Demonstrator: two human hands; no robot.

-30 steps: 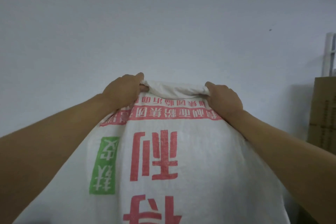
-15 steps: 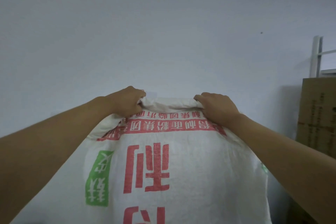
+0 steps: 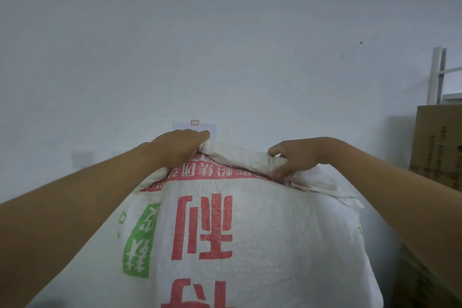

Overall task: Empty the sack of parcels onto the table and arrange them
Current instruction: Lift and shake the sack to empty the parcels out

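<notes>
A big white woven sack (image 3: 262, 232) with red and green upside-down print hangs in front of me and fills the lower middle of the view. My left hand (image 3: 180, 147) grips the bunched top seam at its left end. My right hand (image 3: 297, 157) pinches the same seam further right, thumb and fingers curled into the folded cloth. The seam slopes down to the right. The parcels and the table are hidden behind the sack.
A pale wall (image 3: 225, 45) is close behind the sack, with a white socket plate (image 3: 82, 157) and a second plate (image 3: 195, 126). Brown cardboard boxes (image 3: 440, 145) are stacked at the right, with a white shelf frame (image 3: 436, 75) above them.
The sack's top seam has dropped lower in view and now tilts down on the right. My right hand has shifted its hold on the fold. Wall plates have come into sight.
</notes>
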